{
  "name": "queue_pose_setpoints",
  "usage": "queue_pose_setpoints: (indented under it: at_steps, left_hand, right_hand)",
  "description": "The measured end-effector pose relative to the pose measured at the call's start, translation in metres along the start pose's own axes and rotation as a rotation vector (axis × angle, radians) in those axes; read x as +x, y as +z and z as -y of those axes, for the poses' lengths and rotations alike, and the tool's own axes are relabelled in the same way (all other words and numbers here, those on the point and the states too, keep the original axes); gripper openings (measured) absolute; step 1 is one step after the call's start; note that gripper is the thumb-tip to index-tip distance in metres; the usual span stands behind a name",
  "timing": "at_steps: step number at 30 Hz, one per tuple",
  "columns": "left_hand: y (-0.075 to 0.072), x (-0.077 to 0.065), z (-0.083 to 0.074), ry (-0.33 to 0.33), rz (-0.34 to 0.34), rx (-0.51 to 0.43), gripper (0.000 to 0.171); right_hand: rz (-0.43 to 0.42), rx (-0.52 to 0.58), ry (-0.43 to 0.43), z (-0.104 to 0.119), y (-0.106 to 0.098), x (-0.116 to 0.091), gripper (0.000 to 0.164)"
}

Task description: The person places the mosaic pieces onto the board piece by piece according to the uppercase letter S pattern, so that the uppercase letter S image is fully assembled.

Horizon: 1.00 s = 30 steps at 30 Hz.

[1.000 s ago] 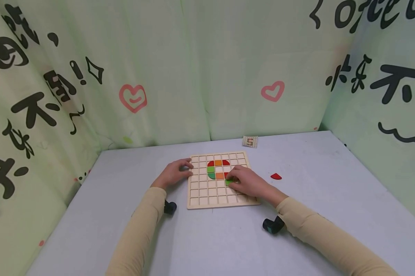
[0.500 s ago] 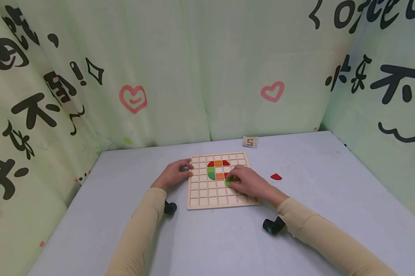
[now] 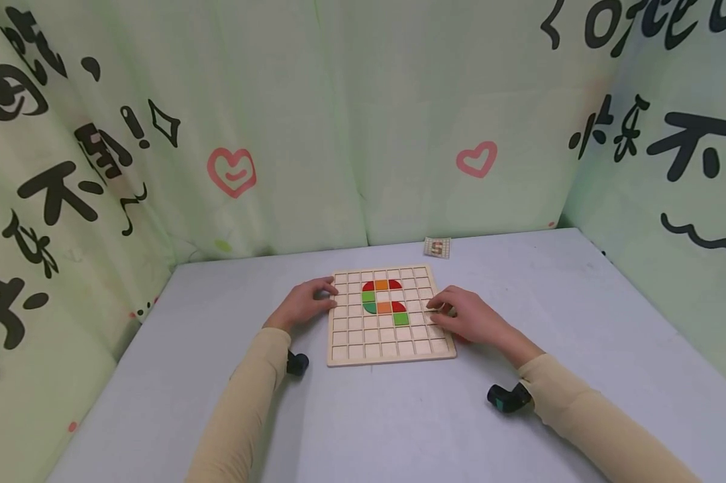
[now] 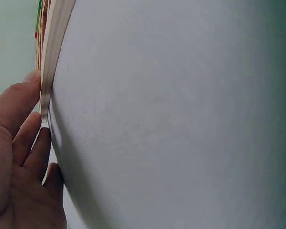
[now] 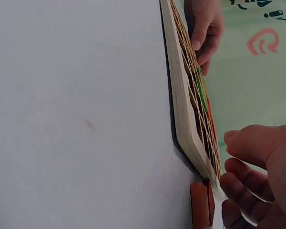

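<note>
Right hand (image 3: 468, 315) moved rightward off the green square (image 3: 402, 318) to the right edge of the board (image 3: 372, 337), nearer hand, fingers loose, empty, red piece (image 5: 200, 205) below; left hand (image 3: 305, 303) relaxed, touching left edge.

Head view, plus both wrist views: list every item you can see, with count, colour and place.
Grid board: one, pale wood, on the table
Curved-edge pieces: three, red, on the board
Square pieces: two, orange, on the board
Green squares: two, light green, on the board
Rounded piece: one, dark green, on the board
Loose piece: at least one, reddish, beside the board
Card: one, beige, table's far edge
Table: one, whitish, under everything
Curtain backdrop: pale green, lettered, around the table
Wrist devices: two, black, at the wrists
Sleeves: two, beige, on the forearms
Left hand: one, board's left edge
Right hand: one, board's right edge
</note>
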State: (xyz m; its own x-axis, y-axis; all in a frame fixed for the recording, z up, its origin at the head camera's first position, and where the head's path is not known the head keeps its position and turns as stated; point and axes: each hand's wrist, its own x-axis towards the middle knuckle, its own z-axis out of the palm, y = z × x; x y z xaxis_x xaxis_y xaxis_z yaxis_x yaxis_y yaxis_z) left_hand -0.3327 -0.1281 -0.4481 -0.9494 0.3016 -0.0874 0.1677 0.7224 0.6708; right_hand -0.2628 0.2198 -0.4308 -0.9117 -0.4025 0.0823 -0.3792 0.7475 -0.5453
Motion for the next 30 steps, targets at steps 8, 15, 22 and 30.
queue_pose_setpoints:
  at_steps: [8, 15, 22, 30]
  left_hand:
    - [-0.001, -0.001, -0.002, 0.000, 0.006, 0.008, 0.026]
    - [0.000, 0.000, -0.002, -0.015, 0.005, -0.004, 0.025]
    - [0.001, -0.002, -0.002, -0.012, 0.000, -0.007, 0.026]
    - [0.000, -0.002, -0.002, -0.006, -0.003, -0.005, 0.027]
  right_hand:
    - [-0.017, -0.015, 0.057, -0.009, -0.014, -0.017, 0.021]
    - [-0.043, -0.017, 0.074, -0.018, -0.021, -0.027, 0.020]
    - [-0.085, -0.051, 0.068, -0.025, -0.025, -0.034, 0.021]
    - [-0.056, -0.047, 0.088, -0.025, -0.025, -0.035, 0.024]
